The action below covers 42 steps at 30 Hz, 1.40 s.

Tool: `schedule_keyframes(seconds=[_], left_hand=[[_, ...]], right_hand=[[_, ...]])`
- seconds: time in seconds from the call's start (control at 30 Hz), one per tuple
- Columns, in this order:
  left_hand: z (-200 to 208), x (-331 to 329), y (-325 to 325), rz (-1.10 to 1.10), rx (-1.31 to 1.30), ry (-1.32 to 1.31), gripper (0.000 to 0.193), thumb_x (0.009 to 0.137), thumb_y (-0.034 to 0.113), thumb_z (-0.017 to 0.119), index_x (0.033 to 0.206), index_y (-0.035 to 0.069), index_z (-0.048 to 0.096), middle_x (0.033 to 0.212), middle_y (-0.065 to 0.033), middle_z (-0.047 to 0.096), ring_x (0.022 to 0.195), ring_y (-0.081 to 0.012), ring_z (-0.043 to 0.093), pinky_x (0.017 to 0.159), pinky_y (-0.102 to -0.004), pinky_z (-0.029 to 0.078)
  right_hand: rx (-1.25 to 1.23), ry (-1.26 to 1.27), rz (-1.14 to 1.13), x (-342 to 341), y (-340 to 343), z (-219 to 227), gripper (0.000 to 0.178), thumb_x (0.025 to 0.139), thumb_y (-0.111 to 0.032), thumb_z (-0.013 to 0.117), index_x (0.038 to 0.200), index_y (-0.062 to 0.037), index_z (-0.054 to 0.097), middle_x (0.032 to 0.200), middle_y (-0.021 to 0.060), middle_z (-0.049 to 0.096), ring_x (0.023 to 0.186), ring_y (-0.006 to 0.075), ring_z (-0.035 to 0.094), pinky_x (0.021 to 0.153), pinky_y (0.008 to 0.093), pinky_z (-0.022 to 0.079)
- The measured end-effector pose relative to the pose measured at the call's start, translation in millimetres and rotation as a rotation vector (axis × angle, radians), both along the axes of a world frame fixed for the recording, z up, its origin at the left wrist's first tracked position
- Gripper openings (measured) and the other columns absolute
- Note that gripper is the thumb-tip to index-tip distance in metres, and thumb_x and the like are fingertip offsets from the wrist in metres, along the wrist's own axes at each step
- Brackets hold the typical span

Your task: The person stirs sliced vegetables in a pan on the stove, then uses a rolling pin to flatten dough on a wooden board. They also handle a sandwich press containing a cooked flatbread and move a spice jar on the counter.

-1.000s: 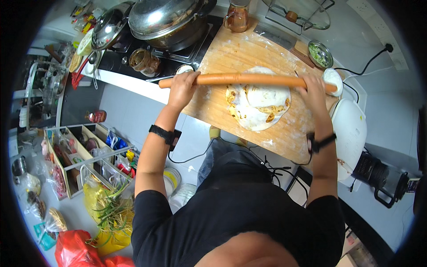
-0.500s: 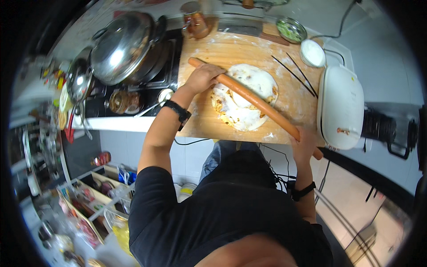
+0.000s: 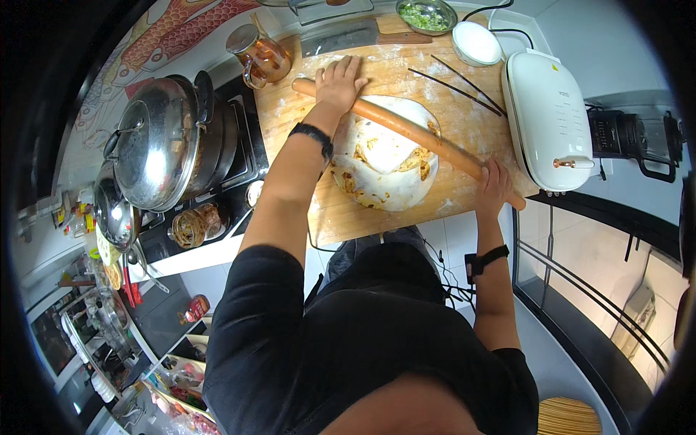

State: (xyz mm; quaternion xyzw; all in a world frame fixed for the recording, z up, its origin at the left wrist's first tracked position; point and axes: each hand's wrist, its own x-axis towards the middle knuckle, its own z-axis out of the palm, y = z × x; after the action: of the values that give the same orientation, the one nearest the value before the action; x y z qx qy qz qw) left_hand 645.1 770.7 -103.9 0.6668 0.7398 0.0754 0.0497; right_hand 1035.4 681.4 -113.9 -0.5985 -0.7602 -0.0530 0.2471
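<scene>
A long wooden rolling pin [image 3: 413, 130] lies slantwise over a flattened round of dough [image 3: 395, 190], from far left to near right. Orange-brown filling shows through the dough in patches, and a smaller white layer sits on top. Near the pin's far left end, my left hand [image 3: 339, 83] presses down with its palm, fingers stretched out past the pin. Toward the near right end, my right hand [image 3: 494, 185] has its fingers bent over the pin. Beneath is a floured wooden board [image 3: 326, 221].
A cleaver [image 3: 341, 38], a glass jug [image 3: 257, 56], a bowl of chopped greens [image 3: 428, 16] and a bowl of white powder [image 3: 477, 43] line the far edge. Chopsticks [image 3: 464, 90] lie beside a white appliance [image 3: 549, 119]. A large lidded pot [image 3: 159, 141] occupies the stove at left.
My left hand's fingers have straightened out beyond the pin. The pin and both hands have moved away over the dough, baring more of its near part. The view has shifted and turned.
</scene>
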Motion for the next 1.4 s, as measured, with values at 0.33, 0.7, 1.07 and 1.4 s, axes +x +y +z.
schedule_keyframes(seconds=[0.33, 0.7, 1.07, 1.4], left_hand=[[14.8, 8.8, 6.2, -0.038, 0.281, -0.138, 0.052, 0.093, 0.044, 0.038, 0.135, 0.013, 0.038, 0.132, -0.0076, 0.047, 0.121, -0.0253, 0.042, 0.101, -0.0421, 0.026], [37.5, 7.1, -10.4, 0.108, 0.21, -0.563, 0.045, 0.094, 0.039, 0.038, 0.126, 0.01, 0.05, 0.127, -0.0117, 0.052, 0.122, -0.0288, 0.041, 0.103, -0.0413, 0.023], [52.1, -14.4, -136.6, 0.074, 0.425, -0.493, 0.035, 0.083, 0.016, 0.057, 0.118, 0.011, 0.054, 0.116, -0.011, 0.057, 0.113, -0.029, 0.047, 0.099, -0.0396, 0.031], [73.1, -12.3, -188.9, 0.121, 0.395, -0.521, 0.011, 0.079, 0.011, 0.063, 0.088, 0.005, 0.067, 0.085, -0.0117, 0.065, 0.08, -0.0263, 0.061, 0.073, -0.0351, 0.048]], right_hand=[[-0.021, -0.065, 0.03, -7.3, -16.0, 14.5, 0.046, 0.085, -0.021, 0.055, 0.128, -0.0125, 0.046, 0.125, 0.0105, 0.05, 0.118, 0.0325, 0.042, 0.103, 0.0509, 0.025], [-0.297, -0.179, 0.048, 5.0, 25.2, 15.5, 0.053, 0.077, -0.018, 0.063, 0.128, -0.0159, 0.047, 0.119, 0.0091, 0.053, 0.111, 0.0311, 0.047, 0.098, 0.0465, 0.032], [-0.632, 0.273, 0.106, 28.8, -32.5, 76.3, 0.033, 0.085, -0.025, 0.061, 0.11, -0.0056, 0.053, 0.08, 0.0103, 0.063, 0.07, 0.0277, 0.06, 0.064, 0.035, 0.048], [-0.982, 0.648, 0.036, 40.9, -53.1, 87.2, 0.035, 0.079, -0.021, 0.069, 0.107, -0.002, 0.057, 0.067, 0.0012, 0.053, 0.056, 0.0079, 0.05, 0.047, 0.0213, 0.04]])
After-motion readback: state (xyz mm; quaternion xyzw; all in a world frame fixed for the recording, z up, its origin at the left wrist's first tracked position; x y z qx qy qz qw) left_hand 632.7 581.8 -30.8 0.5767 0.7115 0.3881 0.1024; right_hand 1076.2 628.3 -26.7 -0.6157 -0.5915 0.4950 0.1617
